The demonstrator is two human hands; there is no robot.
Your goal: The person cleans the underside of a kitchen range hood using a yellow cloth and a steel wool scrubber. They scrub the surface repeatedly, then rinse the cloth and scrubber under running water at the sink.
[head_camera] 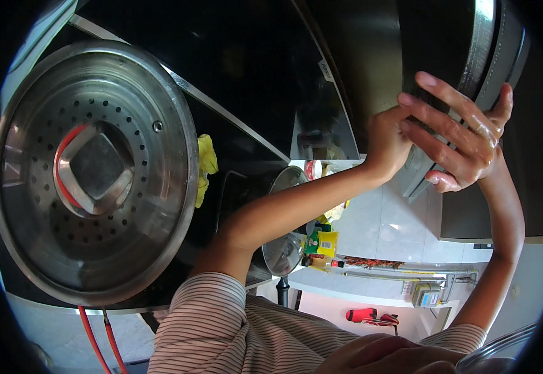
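In the upper right my right hand point(463, 135) is raised with spread fingers, and its skin glistens as if wet. Its fingertips overlap my left hand point(386, 142) in the view; whether they touch is unclear. My left hand is raised beside a metal edge of the range hood point(475, 56), its fingers mostly hidden, and I cannot tell whether they hold anything. Neither hand is near the large round steel-rimmed pot lid point(185, 140) at left. The lid has a squarish knob point(98, 166), with a red curved piece beside it and many small round holes showing around it.
A yellow cloth point(206, 163) lies beside the large lid on the dark cooktop. Another pan with a glass lid point(283, 252) and black handle point(282, 290) stands near my left arm. Packets and a bottle point(323, 262) are behind it. Two red tubes point(94, 339) run at lower left.
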